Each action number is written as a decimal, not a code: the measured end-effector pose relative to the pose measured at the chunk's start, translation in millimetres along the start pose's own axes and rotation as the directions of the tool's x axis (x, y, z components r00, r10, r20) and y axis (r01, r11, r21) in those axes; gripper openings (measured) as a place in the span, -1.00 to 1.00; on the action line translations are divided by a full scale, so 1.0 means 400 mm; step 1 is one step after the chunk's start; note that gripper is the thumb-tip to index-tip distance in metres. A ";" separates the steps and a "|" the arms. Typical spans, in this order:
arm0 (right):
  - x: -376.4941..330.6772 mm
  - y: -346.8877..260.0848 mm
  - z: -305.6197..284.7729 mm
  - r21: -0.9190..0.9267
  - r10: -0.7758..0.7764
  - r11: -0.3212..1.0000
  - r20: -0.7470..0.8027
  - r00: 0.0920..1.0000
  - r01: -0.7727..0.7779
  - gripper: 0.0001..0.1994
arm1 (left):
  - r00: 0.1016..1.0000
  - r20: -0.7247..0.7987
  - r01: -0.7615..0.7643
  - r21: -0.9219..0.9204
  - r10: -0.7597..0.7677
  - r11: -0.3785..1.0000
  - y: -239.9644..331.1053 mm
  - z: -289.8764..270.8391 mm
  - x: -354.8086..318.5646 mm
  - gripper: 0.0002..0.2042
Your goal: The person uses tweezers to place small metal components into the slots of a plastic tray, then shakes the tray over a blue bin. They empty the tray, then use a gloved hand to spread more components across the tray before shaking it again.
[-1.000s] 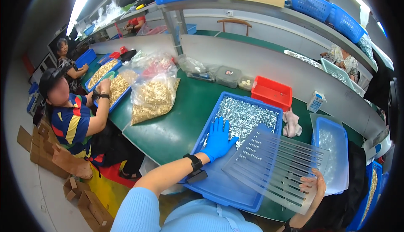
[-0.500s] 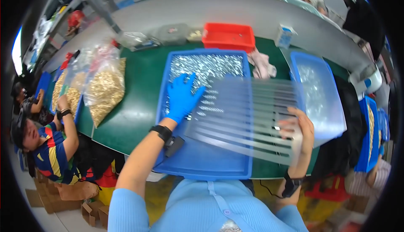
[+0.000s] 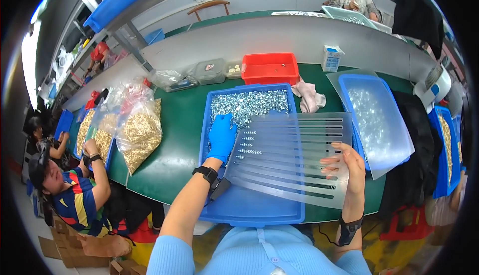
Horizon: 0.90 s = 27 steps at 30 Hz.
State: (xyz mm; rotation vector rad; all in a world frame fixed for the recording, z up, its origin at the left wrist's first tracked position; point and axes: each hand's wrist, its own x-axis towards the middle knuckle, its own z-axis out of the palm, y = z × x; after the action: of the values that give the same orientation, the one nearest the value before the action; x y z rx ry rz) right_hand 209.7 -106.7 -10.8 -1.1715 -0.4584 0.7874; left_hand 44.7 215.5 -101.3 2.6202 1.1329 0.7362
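A blue tray [image 3: 249, 217] in front of me holds a heap of small shiny silver metal pieces [image 3: 249, 103] at its far end. My left hand [image 3: 222, 138], in a blue glove, is at the left of that heap with its fingers curled down; what they hold is hidden. A translucent plastic sheet with long slots [image 3: 284, 160] lies tilted over the tray's right side. Short rows of silver pieces [image 3: 249, 145] sit at the left ends of several slots. My bare right hand [image 3: 347, 163] grips the sheet's right end, some fingers showing through it.
A red bin [image 3: 269, 68], a grey lidded box [image 3: 209, 71], a pink cloth [image 3: 309, 97] and a small carton [image 3: 331, 58] stand behind. At right is another blue tray [image 3: 344, 83] under a clear sheet. Bags of gold pieces [image 3: 140, 135] lie left, beside a seated co-worker [image 3: 75, 185].
My left hand's spread fingers have curled down into the silver pieces. The slotted sheet, blurred by motion before, is now sharp, with my right hand still on it. The whole view has shifted slightly.
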 end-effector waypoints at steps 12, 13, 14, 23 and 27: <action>-0.012 0.007 0.011 0.031 -0.012 0.999 -0.010 1.000 0.012 -0.63 | 0.921 0.387 0.296 -0.623 -0.043 0.724 0.142 -0.070 -0.027 -0.75; -0.013 0.010 0.011 0.027 -0.017 0.999 -0.028 0.999 0.017 -0.63 | 0.907 0.419 0.280 -0.674 0.042 0.683 0.180 -0.077 -0.034 -0.76; -0.012 0.013 0.016 0.020 -0.019 1.000 -0.051 0.999 0.020 -0.63 | 0.909 0.416 0.282 -0.671 0.034 0.686 0.219 -0.093 -0.038 -0.76; -0.008 -0.010 0.033 0.007 0.001 1.000 -0.028 1.000 -0.001 -0.63 | 0.748 0.655 0.662 -0.747 -0.105 0.058 0.162 -0.167 -0.034 -0.84; -0.006 -0.009 0.029 -0.012 -0.007 1.000 -0.025 1.000 0.007 -0.64 | 0.749 0.658 0.565 -0.693 -0.074 -0.447 0.145 -0.131 -0.039 -0.87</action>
State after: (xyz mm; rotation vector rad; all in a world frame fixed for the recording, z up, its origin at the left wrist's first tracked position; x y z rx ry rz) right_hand 201.4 -101.7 -3.2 -1.1888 -0.4462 0.7640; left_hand 45.3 163.2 -41.1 0.5930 0.5452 0.5370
